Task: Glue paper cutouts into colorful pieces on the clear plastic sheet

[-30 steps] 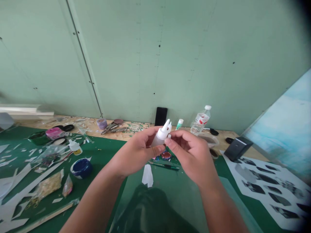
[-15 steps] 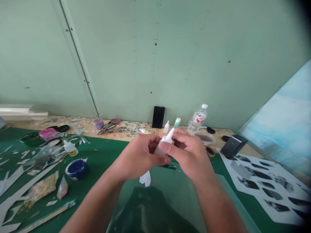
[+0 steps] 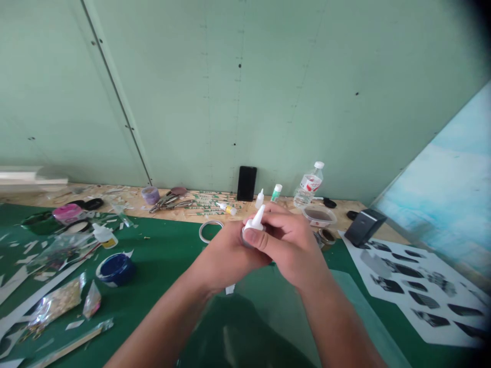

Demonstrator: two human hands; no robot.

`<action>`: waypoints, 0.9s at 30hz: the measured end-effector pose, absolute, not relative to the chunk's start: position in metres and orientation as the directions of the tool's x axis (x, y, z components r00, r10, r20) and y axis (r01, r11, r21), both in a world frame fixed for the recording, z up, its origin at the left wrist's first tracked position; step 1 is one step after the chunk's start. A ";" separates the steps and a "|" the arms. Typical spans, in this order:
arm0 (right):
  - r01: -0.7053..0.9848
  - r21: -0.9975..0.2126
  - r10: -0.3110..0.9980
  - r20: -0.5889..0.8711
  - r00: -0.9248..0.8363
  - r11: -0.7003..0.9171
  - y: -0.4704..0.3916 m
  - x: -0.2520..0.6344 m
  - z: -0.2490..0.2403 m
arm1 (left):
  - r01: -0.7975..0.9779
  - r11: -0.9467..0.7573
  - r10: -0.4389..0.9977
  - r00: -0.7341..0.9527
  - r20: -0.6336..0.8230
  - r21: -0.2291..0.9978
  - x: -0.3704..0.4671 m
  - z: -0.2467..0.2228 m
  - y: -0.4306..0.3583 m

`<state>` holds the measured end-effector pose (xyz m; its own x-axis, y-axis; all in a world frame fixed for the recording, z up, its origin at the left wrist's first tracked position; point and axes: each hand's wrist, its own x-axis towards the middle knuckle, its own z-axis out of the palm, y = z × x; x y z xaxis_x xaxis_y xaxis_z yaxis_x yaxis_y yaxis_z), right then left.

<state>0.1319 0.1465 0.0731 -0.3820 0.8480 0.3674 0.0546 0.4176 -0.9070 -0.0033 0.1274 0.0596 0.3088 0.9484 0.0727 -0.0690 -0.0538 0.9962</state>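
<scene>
A small white squeeze bottle with a pointed nozzle [image 3: 258,219] is held up between both hands over the middle of the table. My left hand [image 3: 230,249] is closed around its body, which is mostly hidden by the fingers. My right hand [image 3: 286,240] grips the bottle's shoulder, its thumb lying across the white collar below the nozzle. Under the hands a clear sheet [image 3: 345,291] covers part of the green mat [image 3: 153,306]. A scrap of white paper [image 3: 230,289] shows below my left wrist.
Along the back stand a phone [image 3: 246,184], a small dropper bottle [image 3: 260,198], a glue stick [image 3: 276,192] and a water bottle [image 3: 309,185]. A blue paint pot [image 3: 115,269], bags and paper scraps lie left. At right are a black box [image 3: 365,227] and a printed sheet [image 3: 418,317].
The bottle has come slightly lower and to the left, its nozzle more upright. My left fingers now wrap further round its body. The camera view has shifted a little, and a ring is now visible.
</scene>
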 end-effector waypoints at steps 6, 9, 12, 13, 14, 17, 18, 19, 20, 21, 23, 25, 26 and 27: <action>-0.017 -0.885 0.741 0.400 -0.539 0.465 0.153 0.144 0.072 | -0.189 0.255 0.878 0.457 -0.145 0.948 -0.001 0.057 0.121; -0.116 -0.927 0.682 0.343 -0.646 0.356 0.156 0.153 0.071 | -0.271 0.325 0.798 0.593 -0.108 0.906 -0.003 0.058 0.119; -0.162 -0.946 0.689 0.316 -0.652 0.280 0.155 0.154 0.070 | -0.247 0.273 0.842 0.530 -0.106 0.930 0.000 0.059 0.120; -0.139 -0.943 0.728 0.323 -0.605 0.303 0.154 0.152 0.070 | -0.207 0.235 0.871 0.478 -0.111 0.950 0.001 0.058 0.121; -0.084 -0.939 0.775 0.324 -0.542 0.334 0.152 0.150 0.071 | -0.161 0.188 0.895 0.434 -0.102 0.969 0.003 0.058 0.122; 0.129 -0.939 0.880 0.243 -0.408 0.319 0.151 0.143 0.072 | -0.057 -0.001 0.938 0.346 0.020 0.998 0.006 0.057 0.123; 0.158 -0.942 0.885 0.208 -0.416 0.296 0.152 0.142 0.072 | -0.042 -0.038 0.945 0.322 0.049 0.998 0.006 0.056 0.123; 0.155 -0.946 0.875 0.189 -0.446 0.283 0.154 0.143 0.072 | -0.033 -0.052 0.953 0.296 0.059 0.998 0.005 0.055 0.123; 0.133 -0.950 0.856 0.186 -0.482 0.281 0.157 0.146 0.072 | -0.026 -0.038 0.961 0.274 0.044 0.999 0.004 0.054 0.123; 0.103 -0.952 0.834 0.197 -0.515 0.288 0.160 0.149 0.072 | -0.025 -0.004 0.965 0.263 0.010 1.000 0.003 0.054 0.123; 0.048 -0.947 0.795 0.238 -0.558 0.318 0.163 0.157 0.072 | -0.036 0.051 0.963 0.266 -0.040 0.998 0.000 0.054 0.122; 0.014 -0.937 0.756 0.272 -0.595 0.349 0.163 0.163 0.073 | -0.020 0.041 0.964 0.263 -0.034 0.999 -0.001 0.056 0.122; 0.007 -0.932 0.744 0.285 -0.605 0.362 0.162 0.163 0.073 | 0.009 0.015 0.967 0.253 -0.016 1.000 0.000 0.057 0.121; 0.011 -0.928 0.746 0.293 -0.599 0.373 0.160 0.162 0.072 | 0.051 -0.021 0.970 0.241 0.008 0.998 0.000 0.059 0.121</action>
